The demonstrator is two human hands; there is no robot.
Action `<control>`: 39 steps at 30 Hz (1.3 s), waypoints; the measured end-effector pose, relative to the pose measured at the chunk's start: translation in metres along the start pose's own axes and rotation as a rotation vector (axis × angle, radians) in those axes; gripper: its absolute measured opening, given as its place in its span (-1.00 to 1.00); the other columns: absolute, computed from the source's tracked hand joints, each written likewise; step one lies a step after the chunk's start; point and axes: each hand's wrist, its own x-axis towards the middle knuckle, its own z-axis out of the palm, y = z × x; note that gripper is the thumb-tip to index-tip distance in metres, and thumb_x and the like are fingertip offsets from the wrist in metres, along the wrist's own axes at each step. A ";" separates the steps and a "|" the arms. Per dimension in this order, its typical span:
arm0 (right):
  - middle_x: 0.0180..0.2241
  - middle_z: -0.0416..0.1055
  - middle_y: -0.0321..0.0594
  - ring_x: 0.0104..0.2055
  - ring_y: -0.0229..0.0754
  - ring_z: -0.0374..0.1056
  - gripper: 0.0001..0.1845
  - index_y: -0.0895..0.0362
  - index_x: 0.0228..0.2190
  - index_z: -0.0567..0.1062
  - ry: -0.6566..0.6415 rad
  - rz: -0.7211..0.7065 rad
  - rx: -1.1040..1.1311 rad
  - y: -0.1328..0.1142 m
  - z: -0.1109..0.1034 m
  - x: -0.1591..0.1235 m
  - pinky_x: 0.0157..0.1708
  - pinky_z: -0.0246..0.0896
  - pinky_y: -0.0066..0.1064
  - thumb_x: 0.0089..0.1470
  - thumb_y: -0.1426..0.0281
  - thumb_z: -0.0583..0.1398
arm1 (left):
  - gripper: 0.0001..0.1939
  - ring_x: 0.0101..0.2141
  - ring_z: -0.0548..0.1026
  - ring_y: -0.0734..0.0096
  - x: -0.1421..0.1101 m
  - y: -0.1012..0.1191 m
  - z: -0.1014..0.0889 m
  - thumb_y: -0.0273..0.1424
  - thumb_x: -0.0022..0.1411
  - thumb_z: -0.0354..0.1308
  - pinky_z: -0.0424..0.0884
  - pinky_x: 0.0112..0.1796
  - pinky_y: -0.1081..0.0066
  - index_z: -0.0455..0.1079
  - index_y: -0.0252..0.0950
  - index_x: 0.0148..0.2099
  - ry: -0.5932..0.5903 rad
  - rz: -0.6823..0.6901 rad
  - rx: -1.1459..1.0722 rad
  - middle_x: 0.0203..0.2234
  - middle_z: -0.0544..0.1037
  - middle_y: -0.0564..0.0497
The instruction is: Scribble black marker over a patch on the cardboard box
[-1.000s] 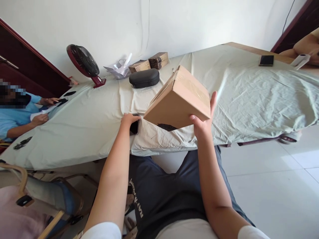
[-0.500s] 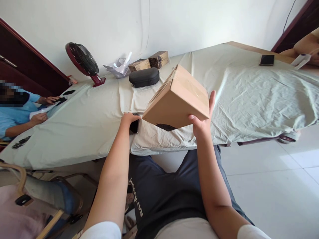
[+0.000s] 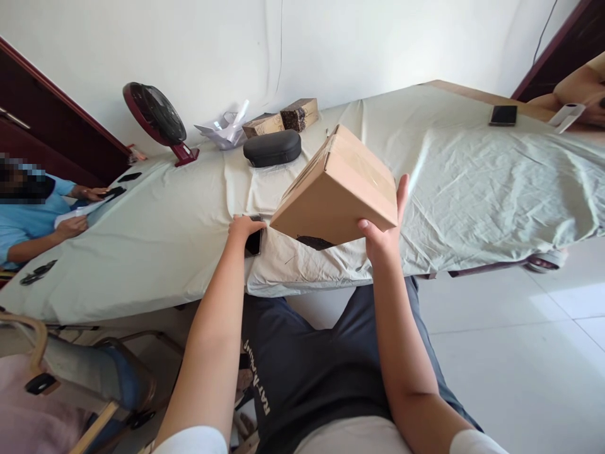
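Note:
A tan cardboard box (image 3: pixel 331 205) is tilted above the cloth-covered table, one corner edge turned up and a dark mark on its lower side. My right hand (image 3: pixel 385 233) grips its right corner, the thumb on the near face and a finger reaching up along the right side; the other fingers are hidden. To the left of the box, my left hand (image 3: pixel 243 226) is closed across the upper part of a dark smartphone (image 3: pixel 254 243) that lies on the cloth. Its thumb shows at the phone's right edge, while most of its fingertips are out of sight.
Behind the box are a black hard case (image 3: pixel 273 149), small cartons (image 3: pixel 299 115), a clear plastic tray (image 3: pixel 222 133) and a red fan (image 3: pixel 155 113). Another phone (image 3: pixel 503 115) lies far right near a person's arm. At left sits a person in blue (image 3: pixel 33 221), near sunglasses (image 3: pixel 38 272).
Both hands, the box and the phone stay nearly where they were. The view has shifted very slightly.

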 end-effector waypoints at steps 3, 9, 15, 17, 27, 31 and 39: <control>0.50 0.19 -0.29 0.57 0.10 0.10 0.43 -0.30 0.52 0.05 0.016 0.000 0.001 0.003 -0.002 0.000 0.58 0.04 0.05 -0.23 0.03 0.61 | -0.05 0.29 0.46 -0.41 -0.003 0.002 -0.002 0.14 0.13 0.37 0.48 0.18 0.01 0.44 -0.42 0.37 -0.031 -0.038 0.010 0.41 0.34 -0.49; 0.46 0.26 -0.32 0.55 0.14 0.14 0.37 -0.33 0.49 0.13 0.061 -0.028 -0.034 0.007 -0.011 -0.001 0.56 0.07 0.09 -0.25 0.01 0.60 | -0.10 0.33 0.39 -0.54 -0.019 0.006 -0.004 0.06 0.18 0.36 0.45 0.21 -0.12 0.41 -0.47 0.37 -0.010 -0.055 -0.044 0.41 0.29 -0.57; 0.35 0.37 -0.43 0.48 0.05 0.26 0.04 -0.35 0.34 0.38 0.273 -0.129 0.047 -0.002 -0.053 0.006 0.53 0.12 0.07 -0.15 0.16 0.55 | -0.07 0.35 0.34 -0.58 -0.055 0.003 0.000 -0.13 0.24 0.38 0.39 0.25 -0.23 0.22 -0.47 0.50 0.130 -0.013 -0.192 0.32 0.40 -0.60; 0.33 0.39 -0.47 0.46 0.02 0.27 -0.08 -0.37 0.30 0.41 0.331 -0.156 0.064 -0.005 -0.066 0.008 0.50 0.18 0.10 -0.08 0.22 0.51 | -0.08 0.37 0.33 -0.52 -0.074 0.006 0.003 -0.19 0.29 0.35 0.31 0.32 -0.25 0.16 -0.51 0.53 0.221 0.018 -0.256 0.33 0.40 -0.60; 0.35 0.37 -0.45 0.50 0.05 0.22 -0.08 -0.35 0.32 0.39 0.204 -0.052 0.054 0.007 -0.050 -0.001 0.59 -0.10 0.20 -0.08 0.15 0.48 | -0.53 0.18 0.62 0.10 -0.144 0.063 0.019 -0.16 0.38 0.30 0.47 0.27 0.08 0.51 -0.21 0.25 0.304 0.634 -0.971 0.14 0.67 -0.16; 0.33 0.39 -0.43 0.47 0.05 0.25 -0.08 -0.29 0.28 0.44 0.253 -0.060 0.054 0.020 -0.054 0.008 0.55 0.00 0.16 -0.14 0.12 0.49 | -0.56 0.17 0.62 0.05 -0.130 0.035 0.018 -0.26 0.34 0.31 0.46 0.29 0.10 0.54 -0.28 0.21 0.372 0.434 -0.767 0.13 0.67 -0.21; 0.34 0.36 -0.33 0.45 0.08 0.25 -0.01 -0.19 0.29 0.41 0.345 -0.066 0.036 0.040 -0.069 0.012 0.51 0.08 0.18 -0.19 0.05 0.49 | -0.19 0.34 0.40 -0.39 -0.091 0.005 0.008 -0.05 0.29 0.34 0.36 0.31 -0.19 0.32 -0.33 0.45 0.195 -0.120 -0.208 0.32 0.46 -0.43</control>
